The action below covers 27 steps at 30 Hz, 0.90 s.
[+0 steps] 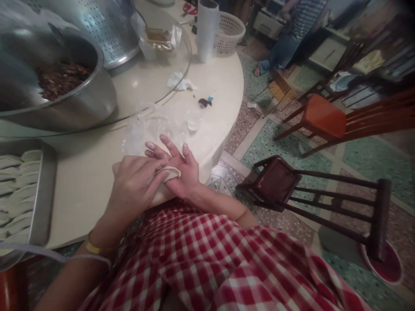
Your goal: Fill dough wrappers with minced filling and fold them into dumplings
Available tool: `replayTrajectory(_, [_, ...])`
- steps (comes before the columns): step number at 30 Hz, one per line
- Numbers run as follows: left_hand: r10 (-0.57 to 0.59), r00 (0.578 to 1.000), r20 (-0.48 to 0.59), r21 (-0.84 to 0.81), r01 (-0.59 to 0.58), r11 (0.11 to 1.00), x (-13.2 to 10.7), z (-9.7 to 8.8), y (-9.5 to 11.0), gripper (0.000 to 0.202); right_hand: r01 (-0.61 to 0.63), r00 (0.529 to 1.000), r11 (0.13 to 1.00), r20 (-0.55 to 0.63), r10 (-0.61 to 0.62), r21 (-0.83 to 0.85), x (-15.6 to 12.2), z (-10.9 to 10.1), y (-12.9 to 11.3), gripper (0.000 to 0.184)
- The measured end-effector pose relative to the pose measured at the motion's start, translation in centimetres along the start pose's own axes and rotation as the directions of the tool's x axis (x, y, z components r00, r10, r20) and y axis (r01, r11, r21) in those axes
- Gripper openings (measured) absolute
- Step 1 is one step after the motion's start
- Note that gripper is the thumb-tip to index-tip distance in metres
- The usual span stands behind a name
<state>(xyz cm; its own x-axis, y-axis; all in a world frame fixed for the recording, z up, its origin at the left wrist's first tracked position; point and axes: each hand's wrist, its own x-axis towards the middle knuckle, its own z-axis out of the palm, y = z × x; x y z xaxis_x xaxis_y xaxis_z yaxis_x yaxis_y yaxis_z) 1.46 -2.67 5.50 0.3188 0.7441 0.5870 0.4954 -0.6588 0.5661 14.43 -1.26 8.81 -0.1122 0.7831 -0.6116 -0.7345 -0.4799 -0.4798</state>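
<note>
A folded dumpling (171, 173) with a pale, floury wrapper sits between my two hands near the table's edge. My left hand (132, 179) is closed, pinching the dumpling between thumb and fingers; part of the wrapper is hidden behind them. Against the dumpling's far side lies the palm of my right hand (188, 175), open, with flour-dusted fingers spread. Rows of finished dumplings (21, 185) fill a metal tray (45, 194) at the left. Behind it stands a large steel pot (97, 103) with dark minced filling (61, 80) and a utensil handle leaning inside.
Crumpled clear plastic (145, 125) lies just beyond my hands. Farther back are a tissue (180, 81), a perforated metal colander (110, 34), a plastic roll (207, 32) and a white basket (230, 32). Chairs (279, 181) stand right of the table; another person (295, 34) is behind.
</note>
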Motion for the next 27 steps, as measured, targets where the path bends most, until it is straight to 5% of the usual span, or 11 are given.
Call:
replayTrajectory(15, [0.099, 0.995, 0.031, -0.177, -0.092, 0.980, -0.2, 0.5, -1.5, 0.009, -0.100, 0.995, 0.993, 0.002, 0.100, -0.055, -0.1, 0.6, 0.2, 0.055])
replayTrajectory(22, [-0.138, 0.990, 0.012, -0.224, 0.137, 0.965, -2.1, -0.1, -0.2, 0.017, -0.049, 0.999, 0.997, 0.005, 0.049, -0.052, -0.5, 0.5, 0.9, 0.053])
replayTrajectory(27, [-0.304, 0.942, -0.143, -0.174, 0.278, 0.945, -3.6, -0.9, 1.3, 0.012, -0.055, 0.995, 0.990, 0.075, 0.065, -0.131, 0.2, 1.2, 2.9, 0.048])
